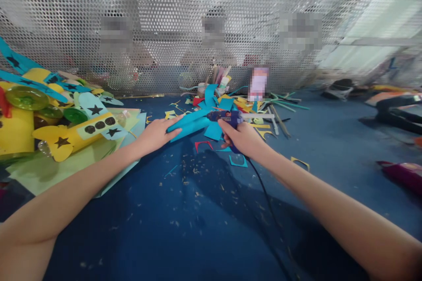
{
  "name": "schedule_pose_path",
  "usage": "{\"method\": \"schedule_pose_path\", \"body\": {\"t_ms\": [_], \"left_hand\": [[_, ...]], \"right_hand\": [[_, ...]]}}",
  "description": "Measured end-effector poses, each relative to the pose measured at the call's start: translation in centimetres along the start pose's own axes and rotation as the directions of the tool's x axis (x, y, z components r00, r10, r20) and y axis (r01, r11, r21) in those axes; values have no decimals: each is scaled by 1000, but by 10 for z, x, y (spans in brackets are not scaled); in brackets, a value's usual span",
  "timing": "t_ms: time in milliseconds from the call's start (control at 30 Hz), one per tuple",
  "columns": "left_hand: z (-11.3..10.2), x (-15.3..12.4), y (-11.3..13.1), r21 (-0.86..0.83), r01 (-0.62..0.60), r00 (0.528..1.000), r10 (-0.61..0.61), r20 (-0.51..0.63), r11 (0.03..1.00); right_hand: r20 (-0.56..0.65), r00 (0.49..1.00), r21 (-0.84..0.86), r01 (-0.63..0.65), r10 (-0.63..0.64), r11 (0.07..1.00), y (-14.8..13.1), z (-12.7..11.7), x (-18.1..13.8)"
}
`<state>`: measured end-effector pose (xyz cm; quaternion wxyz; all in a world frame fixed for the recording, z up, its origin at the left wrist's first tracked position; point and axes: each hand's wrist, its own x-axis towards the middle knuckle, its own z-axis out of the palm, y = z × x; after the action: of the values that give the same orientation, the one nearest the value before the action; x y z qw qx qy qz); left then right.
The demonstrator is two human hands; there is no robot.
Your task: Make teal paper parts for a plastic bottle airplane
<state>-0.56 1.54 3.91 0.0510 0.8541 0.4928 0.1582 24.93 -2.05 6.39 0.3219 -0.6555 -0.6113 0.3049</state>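
Note:
My left hand [160, 132] is closed around the near end of a blue paper roll [191, 125], thumb and fingers on opposite sides of it. In my right hand [243, 137] is a dark blue hot glue gun [232, 117] with a white glue stick [260, 116] sticking out of its back. The gun's nozzle points left, at the paper roll's upper edge; whether it touches the paper I cannot tell. A black cord [263, 189] hangs from the gun's handle toward me. Around the roll lie blue paper scraps [213, 131] and a red cut-out scrap [203, 145].
Paper airplanes in yellow and blue [82, 134] and green plastic bottle pieces [26, 97] crowd the left, over pale green sheets [108, 175]. A perforated metal screen [171, 22] closes off the back. Green sticks [283, 102] lie behind the gun; a purple object [400, 173] is far right.

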Motion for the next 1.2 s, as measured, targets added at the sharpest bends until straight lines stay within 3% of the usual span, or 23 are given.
{"method": "schedule_pose_path", "body": {"t_ms": [167, 533, 867, 1033, 1200], "left_hand": [[1, 0, -2, 0, -5, 1000, 5, 6, 1000], [1, 0, 1, 11, -9, 1000, 9, -20, 1000], [-3, 0, -1, 9, 6, 1000, -6, 21, 1000], [-3, 0, 0, -19, 5, 1000, -5, 22, 1000], [-6, 0, 3, -28, 34, 998, -32, 45, 999]], "right_hand": [[8, 1000, 85, 0, 0, 996, -1, 1, 0], [212, 963, 146, 138, -167, 980, -14, 31, -23], [33, 997, -38, 65, -64, 997, -8, 1, 0], [6, 999, -114, 35, -34, 993, -3, -8, 5], [29, 999, -23, 16, -15, 1000, 0, -6, 3]]}}
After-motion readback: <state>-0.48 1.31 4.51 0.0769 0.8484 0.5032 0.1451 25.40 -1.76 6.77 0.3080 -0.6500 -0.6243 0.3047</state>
